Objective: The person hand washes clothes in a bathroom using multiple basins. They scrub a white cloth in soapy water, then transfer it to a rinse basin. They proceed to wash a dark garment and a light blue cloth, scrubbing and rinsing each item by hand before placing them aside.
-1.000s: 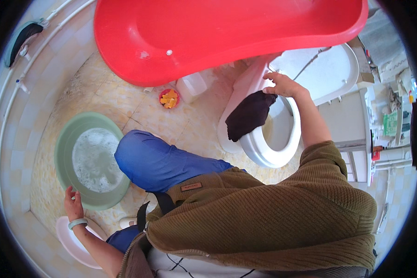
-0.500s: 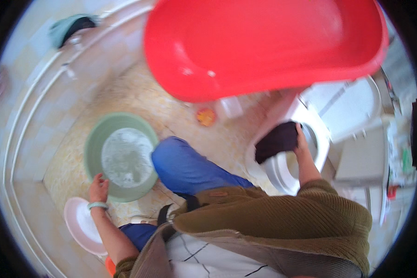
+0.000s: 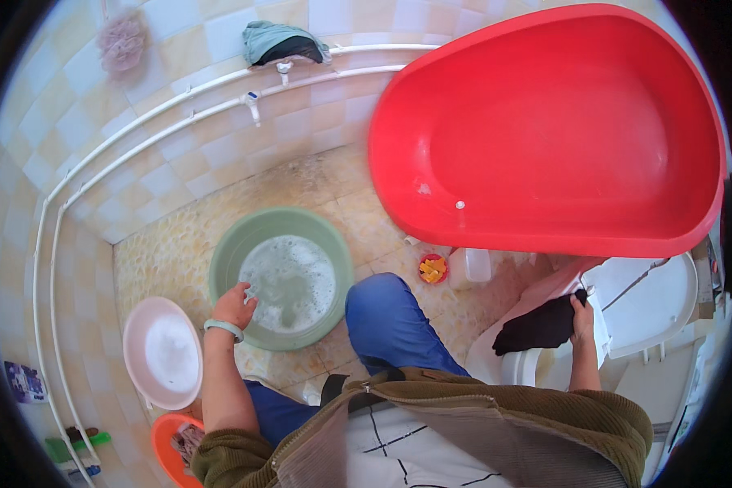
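Observation:
My right hand (image 3: 583,319) grips one end of a dark, limp cloth (image 3: 538,324), which hangs over the rim of the white toilet (image 3: 508,351). Over the left edge of a green basin (image 3: 224,259) is my left hand (image 3: 236,306), its fingers apart and nothing in them; a pale bangle circles that wrist. Sudsy water (image 3: 289,281) fills the basin's bottom. A pink basin (image 3: 142,382) sits beside my left forearm, with something white inside.
A large red tub (image 3: 545,138) takes up the far right. An orange basin (image 3: 164,443) with cloth stands near left. White pipes (image 3: 138,138) with taps run along the tiled wall. On the floor lie a small red dish (image 3: 433,268) and a clear container (image 3: 477,265).
The view has swung left, so everything appears farther right. My right hand still holds the dark cloth by the toilet. My left hand now reaches farther over the green basin's edge.

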Demonstrator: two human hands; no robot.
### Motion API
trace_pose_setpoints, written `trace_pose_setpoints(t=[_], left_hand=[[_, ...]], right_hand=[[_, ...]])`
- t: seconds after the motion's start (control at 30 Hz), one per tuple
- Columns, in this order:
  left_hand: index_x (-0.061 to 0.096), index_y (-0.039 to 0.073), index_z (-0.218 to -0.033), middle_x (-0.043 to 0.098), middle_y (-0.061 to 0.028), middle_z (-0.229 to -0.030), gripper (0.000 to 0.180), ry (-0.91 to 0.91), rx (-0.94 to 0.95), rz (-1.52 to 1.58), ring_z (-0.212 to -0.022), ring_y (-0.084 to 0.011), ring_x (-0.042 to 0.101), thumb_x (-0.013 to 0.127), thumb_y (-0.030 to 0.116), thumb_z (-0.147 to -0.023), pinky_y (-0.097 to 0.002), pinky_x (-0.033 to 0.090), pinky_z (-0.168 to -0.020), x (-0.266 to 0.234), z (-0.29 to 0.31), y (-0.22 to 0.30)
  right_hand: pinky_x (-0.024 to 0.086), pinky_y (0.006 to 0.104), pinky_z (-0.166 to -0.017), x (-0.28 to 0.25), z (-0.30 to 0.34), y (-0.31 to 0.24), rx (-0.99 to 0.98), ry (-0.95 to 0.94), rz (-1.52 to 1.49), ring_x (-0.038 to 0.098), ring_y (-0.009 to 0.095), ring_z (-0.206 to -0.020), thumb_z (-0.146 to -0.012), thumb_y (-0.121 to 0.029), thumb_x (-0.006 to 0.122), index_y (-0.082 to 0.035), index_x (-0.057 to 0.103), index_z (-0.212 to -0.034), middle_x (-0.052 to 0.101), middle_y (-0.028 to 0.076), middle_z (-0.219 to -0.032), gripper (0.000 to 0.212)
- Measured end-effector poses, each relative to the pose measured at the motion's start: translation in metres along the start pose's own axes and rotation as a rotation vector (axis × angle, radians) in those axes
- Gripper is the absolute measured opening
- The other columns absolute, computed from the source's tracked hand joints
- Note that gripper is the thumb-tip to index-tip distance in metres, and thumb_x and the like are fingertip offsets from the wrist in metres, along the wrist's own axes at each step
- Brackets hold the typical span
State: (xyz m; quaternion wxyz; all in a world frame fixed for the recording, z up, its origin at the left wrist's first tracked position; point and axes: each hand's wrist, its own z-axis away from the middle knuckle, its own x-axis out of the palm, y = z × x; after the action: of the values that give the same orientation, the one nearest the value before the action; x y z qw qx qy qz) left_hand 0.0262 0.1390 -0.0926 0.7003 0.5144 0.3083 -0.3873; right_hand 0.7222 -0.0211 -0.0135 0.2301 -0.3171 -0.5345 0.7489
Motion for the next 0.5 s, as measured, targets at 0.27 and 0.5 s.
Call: trace_pose_setpoints(t=[0.27, 0.5], left_hand=[[0.052, 0.005, -0.123, 0.062, -0.0185, -0.109, 0.045, 0.004, 0.180, 0.216, -0.090, -0.0317, 0.063, 0.063, 0.021, -0.082, -0.0391, 0.050, -0.082, 0.009, -0.007, 0.049], [0.027, 0.006, -0.142, 0.035, -0.0194, -0.141, 0.090, 0.276, 0.466, 0.404, -0.122, -0.0325, 0.045, 0.079, 0.016, -0.069, -0.0406, 0.044, -0.095, 0.009, -0.009, 0.091]], right_hand=[[0.053, 0.0322, -0.071, 0.237, 0.032, -0.108, -0.131, -0.464, -0.246, 0.064, 0.018, -0.079, -0.089, -0.021, 0.062, -0.001, 0.057, -0.104, 0.064, 0.008, -0.092, 0.025], [0.053, 0.0328, -0.078, 0.413, 0.070, -0.127, -0.050, -0.891, -0.543, 0.066, 0.019, -0.084, -0.090, -0.022, 0.060, -0.001, 0.058, -0.104, 0.066, 0.010, -0.096, 0.025]])
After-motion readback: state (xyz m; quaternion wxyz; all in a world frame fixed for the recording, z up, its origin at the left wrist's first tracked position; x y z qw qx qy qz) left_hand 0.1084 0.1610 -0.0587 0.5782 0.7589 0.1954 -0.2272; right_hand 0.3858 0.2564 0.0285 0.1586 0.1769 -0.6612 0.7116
